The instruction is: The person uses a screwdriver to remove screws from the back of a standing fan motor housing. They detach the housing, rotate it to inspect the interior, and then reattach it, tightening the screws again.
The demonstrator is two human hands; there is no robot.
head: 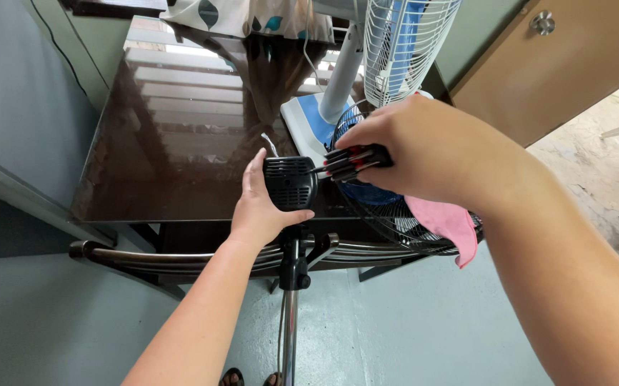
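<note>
A black stand fan rises on a metal pole (pixel 289 322) in front of me. My left hand (pixel 261 207) wraps around its black motor housing (pixel 290 182) from the left. My right hand (pixel 420 146) grips a red-and-black screwdriver (pixel 356 161), its shaft pointing at the housing. The fan's black wire guard (pixel 395 214) with blue blades sits under my right hand. A pink cloth (pixel 448 225) hangs from below my right hand over the guard.
A dark glossy table (pixel 181 136) stands behind the fan. On it is a white fan (pixel 402 43) with a blue-and-white base (pixel 309 121). A metal chair back (pixel 152 259) runs across below the table. A wooden door (pixel 559 71) is at right.
</note>
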